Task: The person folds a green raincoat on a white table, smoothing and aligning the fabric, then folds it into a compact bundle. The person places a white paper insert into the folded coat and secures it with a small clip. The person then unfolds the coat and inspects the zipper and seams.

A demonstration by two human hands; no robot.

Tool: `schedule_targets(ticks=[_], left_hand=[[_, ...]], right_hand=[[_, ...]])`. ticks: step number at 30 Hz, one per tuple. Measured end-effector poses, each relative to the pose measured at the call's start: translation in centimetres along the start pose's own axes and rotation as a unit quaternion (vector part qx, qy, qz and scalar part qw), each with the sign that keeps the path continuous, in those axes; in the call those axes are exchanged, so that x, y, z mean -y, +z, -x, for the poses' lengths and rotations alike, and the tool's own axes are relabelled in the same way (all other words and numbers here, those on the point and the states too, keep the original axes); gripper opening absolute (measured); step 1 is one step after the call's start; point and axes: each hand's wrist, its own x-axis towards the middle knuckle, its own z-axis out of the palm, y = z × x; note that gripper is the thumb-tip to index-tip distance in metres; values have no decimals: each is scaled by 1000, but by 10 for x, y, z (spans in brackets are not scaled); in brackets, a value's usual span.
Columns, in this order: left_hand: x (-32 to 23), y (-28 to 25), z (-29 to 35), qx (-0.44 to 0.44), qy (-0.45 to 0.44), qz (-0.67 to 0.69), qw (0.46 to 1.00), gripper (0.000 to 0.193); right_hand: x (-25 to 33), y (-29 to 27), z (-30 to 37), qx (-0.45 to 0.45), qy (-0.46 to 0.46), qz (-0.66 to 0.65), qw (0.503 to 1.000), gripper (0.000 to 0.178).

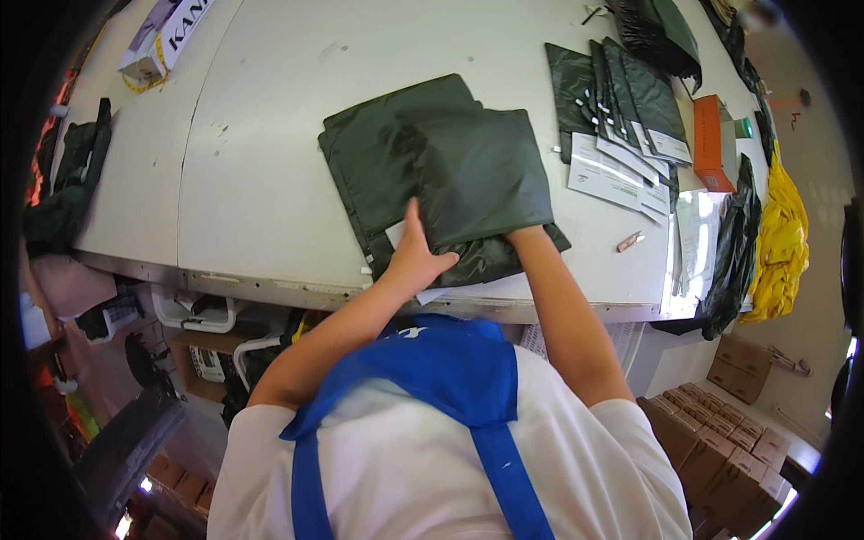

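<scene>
A folded piece of thin, glossy dark green material (486,171) lies on the white table in front of me, in several layers with small white tags at its left edge. It could be a garment or a bag; I cannot tell. My left hand (417,256) is at its near left part, thumb and a finger spread apart, touching the lower layer. A white paper corner (394,234) shows beside that hand. My right hand (525,236) reaches beneath the upper layer at the near right, and its fingers are hidden by the material.
Several dark green folded packets (621,90) with white printed sheets (616,175) lie at the right, near an orange box (711,144). A small pinkish object (631,241) sits nearer. Yellow material (781,243) hangs at the far right. A white box (166,49) stands back left.
</scene>
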Motion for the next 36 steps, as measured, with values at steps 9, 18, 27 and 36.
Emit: schedule_targets(ticks=[9, 18, 27, 36], left_hand=[[-70, 50, -54, 222, 353, -375, 828, 31], [-60, 45, -35, 245, 426, -420, 763, 56], [-48, 99, -46, 204, 460, -309, 807, 7], [-61, 112, -45, 250, 308, -414, 819, 15]], right_hand=[[59, -28, 31, 72, 38, 211, 974, 70], [40, 1, 49, -4, 20, 158, 987, 69], [36, 7, 54, -20, 12, 137, 990, 68], [27, 15, 50, -39, 6, 122, 992, 68]])
